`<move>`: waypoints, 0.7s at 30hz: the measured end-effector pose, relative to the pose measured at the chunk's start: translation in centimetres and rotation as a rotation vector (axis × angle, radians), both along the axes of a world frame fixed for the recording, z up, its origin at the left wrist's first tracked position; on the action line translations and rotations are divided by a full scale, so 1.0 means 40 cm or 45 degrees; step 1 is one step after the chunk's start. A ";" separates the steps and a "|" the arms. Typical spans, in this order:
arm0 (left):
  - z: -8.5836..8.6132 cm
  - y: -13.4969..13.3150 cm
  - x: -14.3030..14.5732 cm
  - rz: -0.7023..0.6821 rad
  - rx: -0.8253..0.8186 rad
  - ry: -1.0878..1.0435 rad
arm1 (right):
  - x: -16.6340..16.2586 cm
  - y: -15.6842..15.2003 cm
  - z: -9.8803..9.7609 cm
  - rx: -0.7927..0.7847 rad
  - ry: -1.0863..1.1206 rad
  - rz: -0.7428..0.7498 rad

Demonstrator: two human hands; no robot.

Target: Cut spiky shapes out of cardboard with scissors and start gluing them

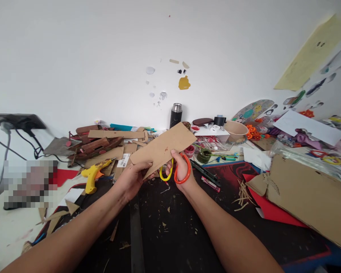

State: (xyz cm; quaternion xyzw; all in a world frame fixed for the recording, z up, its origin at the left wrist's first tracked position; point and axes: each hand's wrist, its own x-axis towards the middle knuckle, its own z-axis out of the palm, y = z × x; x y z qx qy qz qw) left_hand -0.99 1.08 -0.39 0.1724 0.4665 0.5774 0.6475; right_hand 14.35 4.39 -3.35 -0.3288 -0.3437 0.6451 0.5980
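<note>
A flat strip of brown cardboard is held up over the dark work mat, tilted so its right end is higher. My left hand pinches its lower left corner, thumb on top and fingers beneath. My right hand has its thumb on the lower right edge of the strip. Hooked on that same hand are scissors with one red and one yellow handle loop; their blades are hidden behind the cardboard. A long dark metal ruler or bar lies on the mat below my hands.
Left lie a yellow glue gun, cardboard scraps and a brown model boat. Behind stand a black thermos and a beige bowl. To the right are a large cardboard sheet, red paper and twine-like strips.
</note>
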 end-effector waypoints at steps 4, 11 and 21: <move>0.001 0.003 0.000 0.003 -0.055 -0.017 | -0.004 -0.004 -0.005 -0.026 -0.005 0.002; -0.004 0.008 -0.002 0.022 -0.063 0.041 | -0.011 -0.007 -0.010 -0.047 -0.015 0.004; -0.026 0.030 -0.015 0.049 -0.052 0.087 | -0.016 -0.013 -0.019 -0.017 -0.046 0.019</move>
